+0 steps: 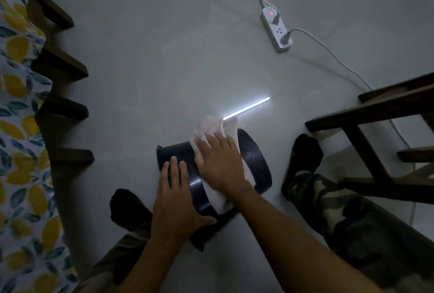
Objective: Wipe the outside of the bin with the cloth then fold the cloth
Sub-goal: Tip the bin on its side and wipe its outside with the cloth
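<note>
- Bin (pixel 256 158): dark, round, lying on its side on the grey floor (pixel 164 69) between the person's two legs, its wider end toward the right.
- Cloth (pixel 217 128): pale, draped over the bin's curved outer wall; its far end bunches up past the bin, and its near end shows below the wrist.
- Right hand (pixel 219 163) lies flat on the cloth, fingers (pixel 218 142) spread and pressing it to the bin.
- Left hand (pixel 175 196) rests open on the bin's bare wall just beside the cloth, fingers slightly apart, thumb out to the right.
- Dark socks and camouflage trousers (pixel 347 217) flank the bin.
- A bright streak on the floor just beyond the cloth is probably a light's reflection.
- Further off: a white power strip (pixel 277 32) with cables, a wooden chair frame (pixel 375 114) at right, a lemon-print fabric (pixel 21 128) at left.
</note>
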